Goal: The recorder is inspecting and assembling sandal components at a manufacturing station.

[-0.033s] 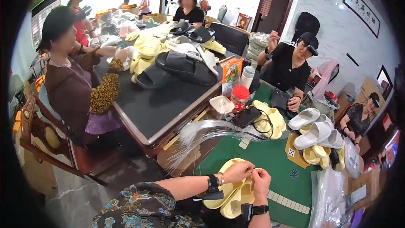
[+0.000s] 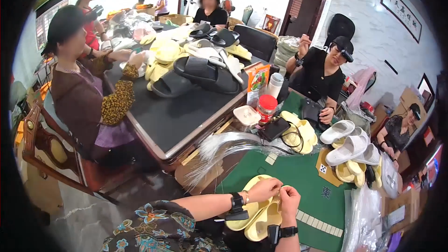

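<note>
A pair of pale yellow slippers (image 2: 264, 223) lies side by side at the near edge of the green mat, under my hands. My left hand (image 2: 264, 189) comes across from the left with its fingertips pinched together at the slippers' far end. Close against it, my right hand (image 2: 290, 199) also has thumb and fingers pressed together. The fingertips of both hands nearly meet; whatever is between them is too small to make out. Both wrists wear black straps, and my forearms partly cover the slippers.
Beyond the green mat (image 2: 312, 177) lie a bundle of clear plastic strands (image 2: 224, 145), a red-lidded jar (image 2: 267, 107) and grey slippers (image 2: 347, 150). Clear plastic bags (image 2: 364, 214) sit right. Co-workers surround a dark table (image 2: 163, 130) piled with black and yellow slippers.
</note>
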The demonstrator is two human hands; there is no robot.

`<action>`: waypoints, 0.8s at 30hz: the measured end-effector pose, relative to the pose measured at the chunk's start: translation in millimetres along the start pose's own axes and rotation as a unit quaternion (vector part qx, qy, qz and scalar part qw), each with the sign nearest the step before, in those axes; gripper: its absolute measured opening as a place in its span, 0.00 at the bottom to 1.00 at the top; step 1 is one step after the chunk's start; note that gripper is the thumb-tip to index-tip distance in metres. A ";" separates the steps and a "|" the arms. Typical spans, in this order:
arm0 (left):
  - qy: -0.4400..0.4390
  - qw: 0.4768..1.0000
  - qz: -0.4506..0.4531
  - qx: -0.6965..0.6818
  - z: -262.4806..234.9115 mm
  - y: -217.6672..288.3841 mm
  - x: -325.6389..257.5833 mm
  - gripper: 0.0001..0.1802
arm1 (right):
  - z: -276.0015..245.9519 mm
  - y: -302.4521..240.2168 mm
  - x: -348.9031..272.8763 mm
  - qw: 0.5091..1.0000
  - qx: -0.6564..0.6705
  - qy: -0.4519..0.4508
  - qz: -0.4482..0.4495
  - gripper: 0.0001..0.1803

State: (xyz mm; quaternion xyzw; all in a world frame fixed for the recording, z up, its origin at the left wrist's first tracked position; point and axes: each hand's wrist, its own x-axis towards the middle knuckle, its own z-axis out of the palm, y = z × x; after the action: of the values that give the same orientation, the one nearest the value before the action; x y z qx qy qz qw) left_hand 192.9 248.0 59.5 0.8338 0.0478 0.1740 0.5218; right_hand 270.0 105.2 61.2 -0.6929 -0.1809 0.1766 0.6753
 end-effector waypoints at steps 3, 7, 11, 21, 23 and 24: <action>0.019 0.999 0.020 -0.022 3.1 -4.8 -0.1 0.10 | 0.3 0.2 1.4 1.000 -0.004 -0.002 -0.008 0.03; 0.012 0.999 0.026 -0.022 0.4 -3.8 0.3 0.09 | -3.5 -1.9 2.1 1.000 -0.024 -0.017 0.004 0.02; -0.021 0.997 0.030 0.064 -27.0 14.2 7.1 0.12 | -9.0 -14.9 3.5 0.995 -0.092 -0.023 0.018 0.03; 0.387 0.896 0.024 0.218 -311.9 39.3 47.6 0.24 | -36.1 -53.6 -78.2 0.979 -0.176 -0.100 0.011 0.13; 0.469 0.828 0.023 0.306 -362.0 29.3 46.6 0.27 | -27.6 -47.9 -91.7 0.966 -0.207 -0.152 -0.013 0.10; 0.484 0.821 0.000 0.303 -382.6 25.3 46.1 0.29 | -23.7 -46.3 -96.0 0.953 -0.251 -0.163 -0.043 0.12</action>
State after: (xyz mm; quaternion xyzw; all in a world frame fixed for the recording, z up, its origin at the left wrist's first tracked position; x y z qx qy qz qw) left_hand 103.4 575.2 244.1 0.7581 0.3444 0.5323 0.1528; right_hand 197.3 38.7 108.1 -0.7932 -0.3564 0.2073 0.4482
